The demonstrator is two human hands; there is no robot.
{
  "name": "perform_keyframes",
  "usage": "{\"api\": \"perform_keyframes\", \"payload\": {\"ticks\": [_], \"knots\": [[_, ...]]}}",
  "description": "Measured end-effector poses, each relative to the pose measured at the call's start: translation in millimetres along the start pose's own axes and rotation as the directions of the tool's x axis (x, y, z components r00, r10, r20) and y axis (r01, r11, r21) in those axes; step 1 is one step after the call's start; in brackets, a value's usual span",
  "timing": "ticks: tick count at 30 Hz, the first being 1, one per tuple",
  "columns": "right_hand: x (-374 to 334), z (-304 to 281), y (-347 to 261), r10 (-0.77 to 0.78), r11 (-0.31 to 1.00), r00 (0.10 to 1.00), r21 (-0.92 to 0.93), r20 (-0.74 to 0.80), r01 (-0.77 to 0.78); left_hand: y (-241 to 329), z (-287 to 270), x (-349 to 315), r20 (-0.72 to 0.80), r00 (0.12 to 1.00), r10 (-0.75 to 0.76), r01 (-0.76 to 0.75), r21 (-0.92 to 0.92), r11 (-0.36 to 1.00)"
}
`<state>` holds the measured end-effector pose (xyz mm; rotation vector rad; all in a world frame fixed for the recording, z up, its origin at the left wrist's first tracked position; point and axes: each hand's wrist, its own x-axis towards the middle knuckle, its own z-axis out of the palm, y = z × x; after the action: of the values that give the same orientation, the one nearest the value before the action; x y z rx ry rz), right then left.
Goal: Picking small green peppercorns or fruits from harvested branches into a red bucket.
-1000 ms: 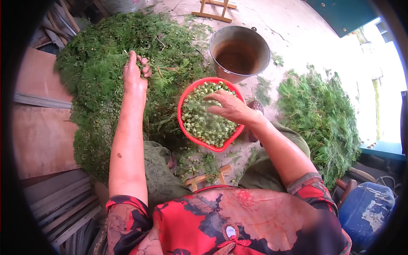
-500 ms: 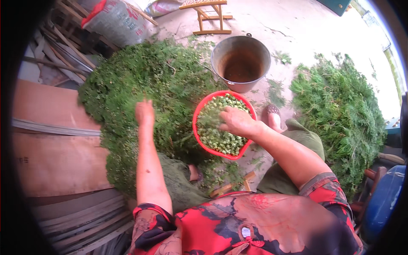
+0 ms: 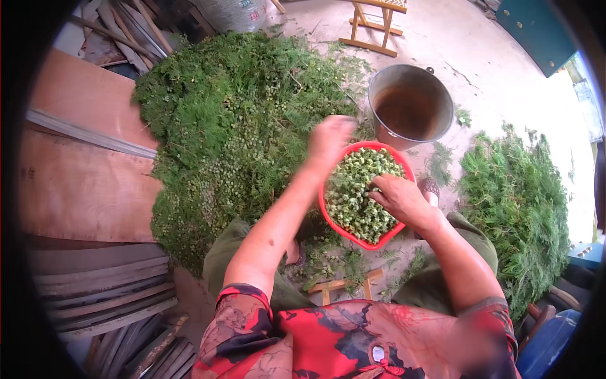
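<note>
Greenery (image 3: 233, 126) on floor (image 3: 435, 38) around basin (image 3: 368, 244)

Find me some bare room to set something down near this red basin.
The widest bare patch is the floor between the metal bucket, the teal panel and the right green pile. The plywood left of the big green heap also looks bare. Around the red basin it's crowded: bucket, heap, right hand over it, left hand by its rim.

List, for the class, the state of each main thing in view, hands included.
Red basin: upright, filled with green pods
Metal bucket: open-topped, rust-brown inside
Left hand: blurred, near the basin's rim, grip unclear
Right hand: fingers bent, at the pods
Left greenery: heaped
Right greenery: heaped
Wooden stool: standing, partly cut off
</note>
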<state>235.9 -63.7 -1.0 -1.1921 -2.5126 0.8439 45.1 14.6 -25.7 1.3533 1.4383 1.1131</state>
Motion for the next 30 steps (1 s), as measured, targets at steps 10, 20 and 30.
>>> {"api": "perform_keyframes", "payload": {"ticks": [10,20,30], "knots": [[14,-20,-8,0.128,0.988,0.989,0.079,0.067,-0.134,-298,-149,52,-0.226,0.84,-0.493,0.52,0.595,0.613],[27,-15,-13,0.11,0.988,0.99,0.103,0.087,-0.118,-274,-138,61,-0.058,0.916,-0.398,0.261,0.838,0.479],[19,-13,-13,0.102,0.979,0.995,0.179,-0.022,-0.096,-140,-220,29,0.178,0.782,-0.597,0.598,0.057,0.8]]}}
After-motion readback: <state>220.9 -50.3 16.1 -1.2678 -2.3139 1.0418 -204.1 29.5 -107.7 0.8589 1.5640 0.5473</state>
